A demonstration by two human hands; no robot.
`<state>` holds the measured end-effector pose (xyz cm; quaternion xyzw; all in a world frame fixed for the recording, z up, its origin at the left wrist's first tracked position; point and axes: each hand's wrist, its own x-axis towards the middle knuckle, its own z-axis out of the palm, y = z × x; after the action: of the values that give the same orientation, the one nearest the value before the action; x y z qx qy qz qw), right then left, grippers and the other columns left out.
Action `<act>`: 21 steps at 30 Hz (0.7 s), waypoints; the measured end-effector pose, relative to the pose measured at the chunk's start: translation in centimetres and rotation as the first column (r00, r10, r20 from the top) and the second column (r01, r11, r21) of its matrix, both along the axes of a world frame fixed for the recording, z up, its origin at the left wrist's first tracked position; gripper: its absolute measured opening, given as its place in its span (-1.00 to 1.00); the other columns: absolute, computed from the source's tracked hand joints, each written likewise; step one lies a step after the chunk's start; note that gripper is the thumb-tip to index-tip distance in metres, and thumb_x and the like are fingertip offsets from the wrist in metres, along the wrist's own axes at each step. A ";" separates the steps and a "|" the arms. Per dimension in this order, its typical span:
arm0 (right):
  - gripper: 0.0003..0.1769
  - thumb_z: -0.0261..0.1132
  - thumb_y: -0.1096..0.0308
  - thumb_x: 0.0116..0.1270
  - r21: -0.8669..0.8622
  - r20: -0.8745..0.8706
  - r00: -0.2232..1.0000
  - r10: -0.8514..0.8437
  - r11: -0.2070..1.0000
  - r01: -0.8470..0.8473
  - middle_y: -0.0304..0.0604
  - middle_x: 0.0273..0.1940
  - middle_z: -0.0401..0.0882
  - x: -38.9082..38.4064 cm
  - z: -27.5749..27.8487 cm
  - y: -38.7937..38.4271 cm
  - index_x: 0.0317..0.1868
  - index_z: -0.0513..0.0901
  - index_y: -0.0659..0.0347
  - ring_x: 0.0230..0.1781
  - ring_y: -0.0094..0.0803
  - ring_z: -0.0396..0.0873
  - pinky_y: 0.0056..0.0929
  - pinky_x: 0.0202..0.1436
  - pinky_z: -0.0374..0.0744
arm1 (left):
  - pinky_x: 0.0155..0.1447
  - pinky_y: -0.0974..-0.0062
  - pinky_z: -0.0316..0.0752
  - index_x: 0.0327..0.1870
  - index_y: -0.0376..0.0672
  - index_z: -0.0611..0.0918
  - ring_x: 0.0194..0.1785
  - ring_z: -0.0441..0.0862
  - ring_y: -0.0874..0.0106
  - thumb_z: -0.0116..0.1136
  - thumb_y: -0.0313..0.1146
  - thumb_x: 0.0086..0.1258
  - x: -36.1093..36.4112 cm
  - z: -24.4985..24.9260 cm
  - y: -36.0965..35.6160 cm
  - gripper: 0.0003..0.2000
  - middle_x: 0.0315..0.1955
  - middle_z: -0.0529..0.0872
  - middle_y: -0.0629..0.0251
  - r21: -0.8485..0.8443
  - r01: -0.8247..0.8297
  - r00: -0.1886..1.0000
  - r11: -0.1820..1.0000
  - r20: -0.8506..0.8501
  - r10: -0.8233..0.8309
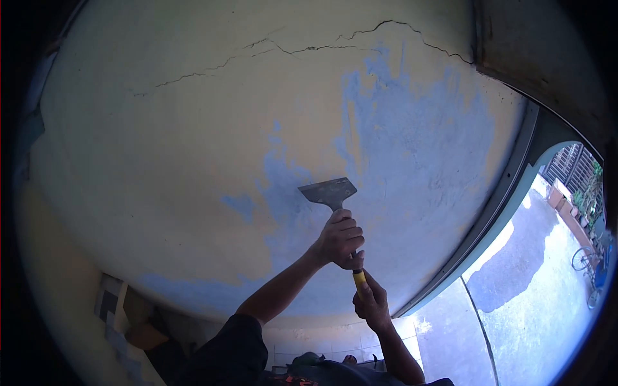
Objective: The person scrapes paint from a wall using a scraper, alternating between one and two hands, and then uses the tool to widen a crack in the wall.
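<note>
A scraper with a wide flat metal blade lies against the wall, at the border between cream paint and a bare bluish patch. Wrapped round the upper part of its handle, just below the blade, is my left hand. Lower down, my right hand grips the yellow end of the same handle, its thumb along it. Both hands are closed.
Cracks run across the upper wall. A dark frame edges the wall at right, beside an opening onto a concrete floor. Outside are a bicycle and a fence. Dark objects stand at lower left.
</note>
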<state>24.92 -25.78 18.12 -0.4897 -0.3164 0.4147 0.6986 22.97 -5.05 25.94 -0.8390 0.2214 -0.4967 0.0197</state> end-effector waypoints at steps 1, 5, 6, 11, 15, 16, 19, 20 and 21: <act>-0.34 0.02 -0.01 0.57 -0.001 -0.002 1.000 0.012 1.000 -0.012 -0.43 -0.60 0.29 0.3 0.1 -0.1 0.49 0.24 0.24 -0.69 -0.74 0.23 -0.68 -0.62 0.26 | -0.14 0.27 0.36 -0.71 -0.10 0.43 -0.52 0.38 0.32 0.12 -0.15 -0.04 0.2 -0.1 0.0 -0.75 -0.67 0.38 0.34 -0.006 -0.002 1.000 1.000 -0.002 0.002; -0.34 0.02 -0.02 0.57 -0.024 0.009 1.000 0.022 0.999 -0.022 -0.42 -0.60 0.29 0.0 0.5 0.2 0.49 0.24 0.23 -0.69 -0.73 0.23 -0.68 -0.62 0.26 | -0.15 0.26 0.35 -0.72 -0.10 0.41 -0.54 0.37 0.32 0.10 -0.15 -0.05 -0.3 0.9 0.1 -0.75 -0.68 0.37 0.34 0.015 -0.005 0.999 1.000 -0.044 0.006; -0.34 0.01 -0.02 0.57 0.003 0.000 1.000 0.023 1.000 -0.023 -0.42 -0.61 0.29 -0.2 0.9 0.5 0.49 0.24 0.22 -0.69 -0.73 0.23 -0.68 -0.62 0.26 | -0.15 0.26 0.35 -0.72 -0.10 0.41 -0.54 0.37 0.32 0.10 -0.15 -0.05 -0.6 1.5 0.1 -0.75 -0.68 0.37 0.34 0.010 -0.014 0.998 1.000 -0.053 0.015; -0.33 -0.04 -0.01 0.59 0.055 0.046 0.999 0.007 0.998 -0.009 -0.39 -0.66 0.29 -0.2 0.8 1.4 0.46 0.21 0.37 -0.77 -0.70 0.22 -0.67 -0.71 0.21 | -0.15 0.25 0.34 -0.72 -0.09 0.39 -0.54 0.36 0.32 0.10 -0.16 -0.07 -0.7 2.2 0.3 -0.75 -0.69 0.35 0.34 0.018 0.005 1.000 1.000 -0.028 -0.005; -0.35 -0.02 0.05 0.59 -0.054 0.005 1.000 -0.009 0.999 0.009 -0.40 -0.63 0.29 -0.6 1.3 -0.4 0.49 0.20 0.30 -0.72 -0.72 0.24 -0.66 -0.65 0.25 | -0.14 0.26 0.34 -0.73 -0.08 0.39 -0.54 0.36 0.32 0.12 -0.16 -0.08 -0.3 0.7 -0.1 -0.75 -0.69 0.35 0.34 -0.027 0.030 0.999 0.999 -0.032 -0.030; -0.35 -0.02 0.05 0.59 -0.052 0.009 1.000 -0.009 0.999 0.009 -0.40 -0.63 0.29 -0.7 1.4 -0.4 0.49 0.20 0.30 -0.72 -0.72 0.24 -0.66 -0.65 0.25 | -0.14 0.26 0.34 -0.73 -0.08 0.39 -0.54 0.36 0.32 0.12 -0.16 -0.08 -0.3 0.7 -0.1 -0.75 -0.69 0.35 0.34 -0.026 0.030 0.999 0.999 -0.028 -0.031; -0.36 -0.01 0.05 0.59 -0.090 -0.007 1.000 -0.026 0.996 0.025 -0.39 -0.63 0.30 -0.7 2.0 -0.6 0.49 0.20 0.30 -0.72 -0.71 0.24 -0.66 -0.65 0.25 | -0.14 0.27 0.33 -0.73 -0.08 0.39 -0.55 0.35 0.34 0.13 -0.16 -0.10 -0.1 0.9 -0.3 -0.75 -0.69 0.35 0.35 -0.064 0.041 0.999 0.997 -0.014 -0.042; -0.34 -0.02 0.03 0.59 -0.082 -0.017 1.000 -0.024 0.996 0.022 -0.39 -0.65 0.29 -0.8 2.1 -0.6 0.47 0.20 0.34 -0.76 -0.70 0.23 -0.66 -0.69 0.22 | -0.15 0.28 0.33 -0.74 -0.08 0.39 -0.55 0.35 0.34 0.13 -0.16 -0.10 -0.2 1.0 -0.2 -0.75 -0.69 0.35 0.36 -0.060 0.035 0.999 0.998 -0.031 -0.037; -0.33 -0.03 0.00 0.59 -0.074 -0.030 0.999 -0.024 0.997 0.022 -0.39 -0.67 0.27 -1.0 2.2 -0.6 0.45 0.20 0.38 -0.80 -0.69 0.21 -0.65 -0.73 0.20 | -0.15 0.29 0.32 -0.74 -0.07 0.40 -0.55 0.35 0.35 0.13 -0.16 -0.11 -0.2 1.2 -0.3 -0.76 -0.70 0.36 0.36 -0.056 0.031 0.998 0.998 -0.051 -0.034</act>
<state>23.88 -26.39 20.28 -0.5123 -0.2845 0.4253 0.6898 22.74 -5.33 27.15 -0.8481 0.2218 -0.4808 -0.0171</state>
